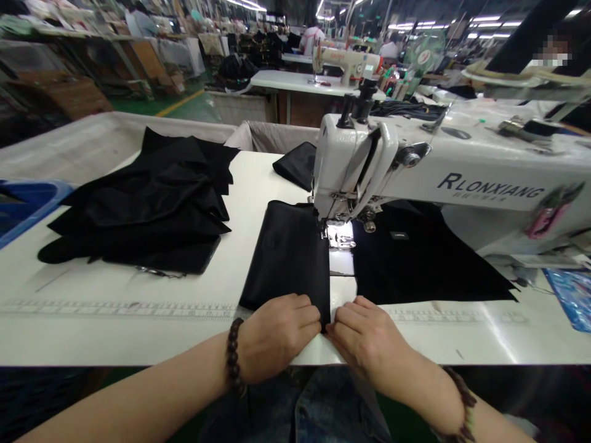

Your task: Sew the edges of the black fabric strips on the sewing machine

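Observation:
A narrow black fabric piece (pixel 289 255) lies on the white table (pixel 115 326), its far end under the presser foot (pixel 339 237) of a white sewing machine (pixel 415 172). My left hand (pixel 277 335) is closed, fingers curled on the near right corner of this piece. My right hand (pixel 367 335) is closed too, pinching the same near corner from the right. Both wrists wear dark bead bracelets.
A stack of black fabric pieces (pixel 148 203) sits at the left. Another black piece with a small label (pixel 425 258) lies under the machine arm. A blue bin (pixel 25 206) stands at the far left edge. Other machines and workers fill the background.

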